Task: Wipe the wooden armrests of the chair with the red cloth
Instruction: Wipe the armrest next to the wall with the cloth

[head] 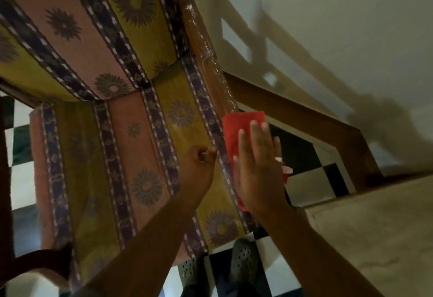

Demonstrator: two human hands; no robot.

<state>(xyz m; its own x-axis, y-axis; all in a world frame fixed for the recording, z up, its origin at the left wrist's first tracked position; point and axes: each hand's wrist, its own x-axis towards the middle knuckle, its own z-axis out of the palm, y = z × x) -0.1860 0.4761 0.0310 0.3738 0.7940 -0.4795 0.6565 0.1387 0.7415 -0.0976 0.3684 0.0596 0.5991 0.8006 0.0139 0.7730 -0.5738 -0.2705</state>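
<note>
Pale wall (pixel 339 15) with slatted shadows, brown wooden skirting (pixel 304 118), black-and-white checkered floor (pixel 311 179), beige rug (pixel 375 226) at right.

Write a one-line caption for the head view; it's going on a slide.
Right hand presses the red cloth flat on the chair's wooden armrest; left hand rests on the cushion cover.

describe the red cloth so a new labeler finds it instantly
Start at the big chair covered in striped yellow-and-pink floral fabric, then follow its glossy wooden armrest on the right edge down toward the person. The flat red cloth lies on that armrest under the flat right hand; it is the only solid bright red thing there.
</note>
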